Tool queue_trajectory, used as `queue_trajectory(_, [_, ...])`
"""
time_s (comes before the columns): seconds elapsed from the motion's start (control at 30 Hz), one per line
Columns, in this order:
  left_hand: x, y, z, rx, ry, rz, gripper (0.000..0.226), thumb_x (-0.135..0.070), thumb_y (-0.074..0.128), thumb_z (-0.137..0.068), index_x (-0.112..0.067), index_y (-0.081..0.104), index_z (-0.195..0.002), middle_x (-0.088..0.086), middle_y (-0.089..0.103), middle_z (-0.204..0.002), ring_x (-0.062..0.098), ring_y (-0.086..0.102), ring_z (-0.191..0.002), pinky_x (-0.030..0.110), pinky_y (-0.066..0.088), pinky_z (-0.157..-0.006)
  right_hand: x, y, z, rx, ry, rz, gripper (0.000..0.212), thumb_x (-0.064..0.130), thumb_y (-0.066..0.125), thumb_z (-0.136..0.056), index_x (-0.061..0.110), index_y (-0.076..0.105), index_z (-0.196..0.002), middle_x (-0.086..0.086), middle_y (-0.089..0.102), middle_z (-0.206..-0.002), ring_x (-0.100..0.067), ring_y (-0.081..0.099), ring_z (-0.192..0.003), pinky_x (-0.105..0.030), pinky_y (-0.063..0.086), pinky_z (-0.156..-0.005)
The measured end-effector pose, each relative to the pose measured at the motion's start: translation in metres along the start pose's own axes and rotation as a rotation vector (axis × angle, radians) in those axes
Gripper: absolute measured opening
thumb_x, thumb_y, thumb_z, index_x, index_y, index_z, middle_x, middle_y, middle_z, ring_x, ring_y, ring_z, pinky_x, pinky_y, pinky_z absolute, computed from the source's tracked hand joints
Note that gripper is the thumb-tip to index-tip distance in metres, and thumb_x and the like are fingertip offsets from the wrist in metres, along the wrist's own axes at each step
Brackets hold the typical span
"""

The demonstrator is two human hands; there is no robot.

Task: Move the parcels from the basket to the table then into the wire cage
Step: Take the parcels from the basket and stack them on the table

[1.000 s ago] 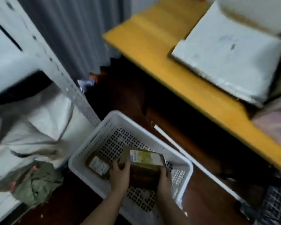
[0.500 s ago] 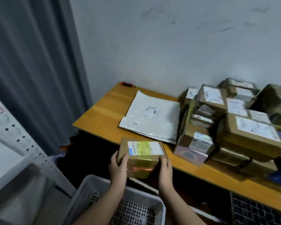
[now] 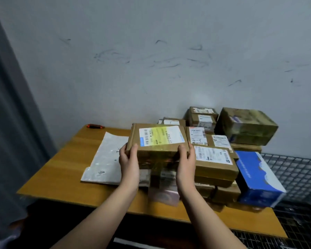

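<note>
Our left hand (image 3: 128, 159) and right hand (image 3: 186, 159) clamp the near corners of a labelled parcel (image 3: 158, 141), label up so it stays level above the counter (image 3: 61, 177). Just right of it stands the parcel stack (image 3: 214, 159); beyond that, the wire cage (image 3: 294, 169).

A: What's the box (image 3: 158, 141) I'm holding made of?
B: Brown cardboard, matt, with a smooth paper label and glossy yellowish tape across the front.
A: I see the table (image 3: 68, 169) as wood-look, orange-brown, smooth with a slight sheen.
B: Agreed. The flat mailer (image 3: 106, 159) on it is grey-white plastic film, shiny and a little wrinkled.
A: The blue box (image 3: 257, 180)?
B: Printed card, semi-gloss. The olive parcel (image 3: 246, 126) is wrapped in glossy tape.
A: I mark the wire cage (image 3: 298, 177) as metal mesh, and the wall (image 3: 151, 51) as matt paint, scuffed.
</note>
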State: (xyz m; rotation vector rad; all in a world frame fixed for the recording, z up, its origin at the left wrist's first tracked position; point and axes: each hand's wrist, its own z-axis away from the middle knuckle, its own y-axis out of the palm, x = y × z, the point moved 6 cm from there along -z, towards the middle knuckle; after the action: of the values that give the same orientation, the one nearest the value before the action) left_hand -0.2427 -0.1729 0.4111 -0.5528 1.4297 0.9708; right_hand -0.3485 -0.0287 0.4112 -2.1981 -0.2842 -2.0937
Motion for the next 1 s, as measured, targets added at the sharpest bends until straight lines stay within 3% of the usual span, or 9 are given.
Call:
queue_trajectory(0.2, [-0.026,0.090,-0.010,0.157,0.059,-0.067,0.036,-0.040,0.046,-0.097,-0.028,0.039,-0.130,0.002,0.052,-0.130,0.013,0.052,-0.108,0.022,0.041,-0.078,0.045,-0.057,-0.067,-0.041,-0.102,-0.012,0.053,0.047,0.044,-0.097,0.026,0.035,-0.145,-0.003,0.044,-0.144,-0.018,0.043,-0.130,-0.046,0.037,-0.110])
queue_trajectory(0.33, [-0.034,0.149,-0.024,0.287,0.017,-0.117,0.044,-0.051,0.057,-0.085,-0.033,0.041,-0.122,0.000,0.061,-0.121,0.020,0.060,-0.110,0.043,0.049,-0.096,0.063,-0.093,-0.120,0.017,-0.007,-0.012,0.072,0.058,0.057,-0.082,0.032,0.033,-0.145,-0.005,0.046,-0.142,-0.025,0.049,-0.125,-0.047,0.044,-0.104])
queue_trajectory(0.4, [-0.033,0.177,-0.029,0.331,-0.005,-0.176,0.058,-0.062,0.058,-0.078,-0.036,0.041,-0.127,-0.004,0.061,-0.121,0.018,0.061,-0.108,0.041,0.052,-0.091,0.069,-0.114,-0.143,0.047,0.067,0.012,0.066,0.055,0.059,-0.082,0.030,0.037,-0.140,-0.005,0.054,-0.127,-0.025,0.058,-0.108,-0.040,0.052,-0.084])
queue_trajectory(0.47, [-0.033,0.202,-0.031,0.361,-0.027,-0.172,0.048,-0.047,0.051,-0.092,-0.031,0.038,-0.135,-0.007,0.058,-0.118,0.006,0.059,-0.092,0.025,0.050,-0.070,0.069,-0.133,-0.162,0.105,0.177,-0.016,0.043,0.050,0.054,-0.088,0.025,0.048,-0.122,-0.002,0.058,-0.099,-0.018,0.058,-0.082,-0.030,0.045,-0.064])
queue_trajectory(0.53, [-0.034,0.226,-0.034,0.382,-0.058,-0.205,0.039,-0.037,0.044,-0.098,-0.028,0.039,-0.136,-0.009,0.056,-0.105,0.001,0.053,-0.080,0.020,0.042,-0.056,0.065,-0.155,-0.177,0.152,0.288,0.002,0.033,0.053,0.048,-0.088,0.023,0.054,-0.101,-0.001,0.057,-0.077,-0.017,0.055,-0.068,-0.028,0.040,-0.063])
queue_trajectory(0.63, [-0.030,0.255,-0.045,0.449,-0.082,-0.237,0.035,-0.041,0.043,-0.096,-0.028,0.047,-0.128,-0.002,0.060,-0.115,0.013,0.058,-0.096,0.029,0.047,-0.068,0.059,-0.184,-0.196,0.218,0.392,-0.014,0.041,0.061,0.047,-0.086,0.022,0.057,-0.087,-0.001,0.055,-0.053,-0.014,0.055,-0.047,-0.027,0.043,-0.061])
queue_trajectory(0.7, [-0.027,0.271,-0.051,0.484,-0.105,-0.256,0.029,-0.042,0.043,-0.095,-0.028,0.052,-0.119,0.001,0.061,-0.110,0.016,0.057,-0.093,0.037,0.051,-0.082,0.058,-0.197,-0.205,0.283,0.425,-0.039,0.048,0.064,0.054,-0.080,0.022,0.064,-0.102,-0.003,0.062,-0.060,-0.017,0.060,-0.050,-0.030,0.048,-0.061])
queue_trajectory(0.83, [-0.025,0.293,-0.063,0.513,-0.141,-0.287,0.024,-0.041,0.041,-0.094,-0.026,0.058,-0.102,-0.002,0.060,-0.094,0.016,0.058,-0.087,0.043,0.049,-0.095,0.055,-0.217,-0.219,0.344,0.445,0.017,0.057,0.060,0.064,-0.073,0.020,0.064,-0.115,-0.013,0.064,-0.101,-0.031,0.063,-0.092,-0.041,0.055,-0.078])
queue_trajectory(1.0, [-0.013,0.316,-0.072,0.461,-0.081,-0.321,0.040,-0.036,0.040,-0.098,-0.021,0.039,-0.135,0.001,0.052,-0.124,0.015,0.051,-0.101,0.037,0.046,-0.093,0.033,-0.228,-0.229,0.287,0.491,-0.076,0.059,0.049,0.071,-0.070,0.021,0.057,-0.120,-0.017,0.061,-0.109,-0.033,0.067,-0.091,-0.051,0.055,-0.085])
